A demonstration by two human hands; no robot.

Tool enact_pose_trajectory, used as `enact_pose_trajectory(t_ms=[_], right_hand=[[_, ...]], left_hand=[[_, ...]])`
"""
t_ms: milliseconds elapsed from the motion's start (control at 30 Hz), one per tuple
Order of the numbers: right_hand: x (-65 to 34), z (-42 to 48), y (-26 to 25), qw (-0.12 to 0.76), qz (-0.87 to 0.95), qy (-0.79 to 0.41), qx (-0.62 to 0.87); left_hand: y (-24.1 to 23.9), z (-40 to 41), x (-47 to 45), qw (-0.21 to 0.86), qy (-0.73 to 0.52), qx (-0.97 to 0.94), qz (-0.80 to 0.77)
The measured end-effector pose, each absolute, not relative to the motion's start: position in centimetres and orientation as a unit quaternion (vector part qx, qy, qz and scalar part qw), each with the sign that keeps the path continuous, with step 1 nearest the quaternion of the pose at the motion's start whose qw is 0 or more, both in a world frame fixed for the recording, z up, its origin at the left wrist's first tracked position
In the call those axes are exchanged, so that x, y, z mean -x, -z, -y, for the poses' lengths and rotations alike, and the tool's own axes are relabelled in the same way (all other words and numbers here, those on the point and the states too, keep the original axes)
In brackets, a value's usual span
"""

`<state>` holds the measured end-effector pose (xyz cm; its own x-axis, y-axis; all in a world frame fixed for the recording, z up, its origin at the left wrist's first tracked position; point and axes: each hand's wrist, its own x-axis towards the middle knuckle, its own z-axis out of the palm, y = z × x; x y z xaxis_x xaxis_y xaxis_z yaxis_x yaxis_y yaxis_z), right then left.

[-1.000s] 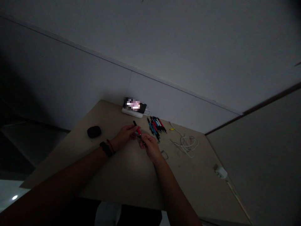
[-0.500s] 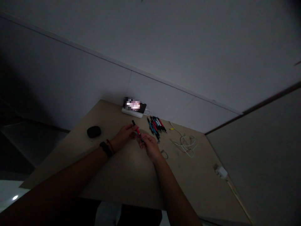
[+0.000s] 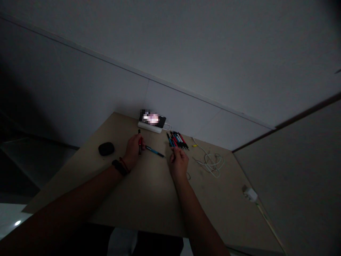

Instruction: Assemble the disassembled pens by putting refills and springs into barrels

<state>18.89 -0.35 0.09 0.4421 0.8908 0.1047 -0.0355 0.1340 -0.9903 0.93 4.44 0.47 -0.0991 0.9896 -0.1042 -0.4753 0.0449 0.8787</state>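
My left hand (image 3: pixel 133 146) is closed around a red and black pen (image 3: pixel 140 141), held nearly upright over the table. A blue and black pen (image 3: pixel 155 151) lies on the table between my hands, its upper end near my left fingers. My right hand (image 3: pixel 179 161) is at the near edge of a pile of pens (image 3: pixel 180 140) in blue, red, white and black. Its fingers are curled together, and what they pinch, if anything, is too dark to make out. The hand covers the lower ends of some pens.
A lit phone (image 3: pixel 153 120) leans on a white block (image 3: pixel 149 127) by the wall. On the left sits a dark rounded case (image 3: pixel 106 149). A coiled white cable (image 3: pixel 211 164) lies right of the pens, and a white plug (image 3: pixel 250 194) is near the right edge.
My hands have moved apart. The left carried the red pen left; the right let go of it and moved right to the pile. The blue pen now shows between them.
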Motion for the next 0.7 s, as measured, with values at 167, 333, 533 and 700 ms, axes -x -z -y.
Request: enact_pose_trajectory(t_ms=[167,333,533,700], right_hand=[[-19.22,0.34,-0.54,0.685,0.374,-0.283,0.557],[-19.21,0.37,-0.35,0.683,0.387,-0.271,0.557],[-18.8,0.59,-0.42,0.639,0.431,-0.275,0.575],[-18.65,0.88,-0.53,0.613,0.465,-0.253,0.587]], left_hand=[[-0.63,-4.57,-0.41,0.5,-0.639,-0.355,-0.464],[-1.0,-4.34,-0.4,0.487,-0.629,-0.379,-0.472],[-0.51,-4.47,-0.44,0.471,-0.614,-0.418,-0.476],[-0.1,-4.6,-0.31,0.398,-0.605,-0.477,-0.498]])
